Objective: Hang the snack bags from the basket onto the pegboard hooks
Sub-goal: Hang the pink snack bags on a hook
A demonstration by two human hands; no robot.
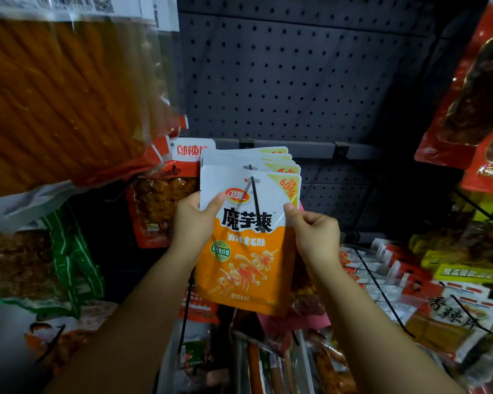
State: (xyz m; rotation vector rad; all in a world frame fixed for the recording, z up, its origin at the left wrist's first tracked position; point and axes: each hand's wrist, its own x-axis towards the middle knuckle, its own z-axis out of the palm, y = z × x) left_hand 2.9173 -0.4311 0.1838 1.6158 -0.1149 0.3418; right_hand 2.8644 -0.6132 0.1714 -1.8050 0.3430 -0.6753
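A white and orange snack bag [245, 260] hangs on a black peg hook [256, 206] that passes through its top hole. Several more of the same bags [271, 157] sit behind it on that hook. My left hand [195, 223] pinches the front bag's left edge, thumb on its face. My right hand [315, 233] pinches its right edge. The dark grey pegboard [296, 81] rises behind. No basket is in view.
A big clear bag of orange sticks [60, 95] hangs close at the upper left. Red snack bags [473, 103] hang at the right. Red and clear packs [160, 206] hang left of the hook. More packs on hooks [410, 282] fill the lower right and bottom.
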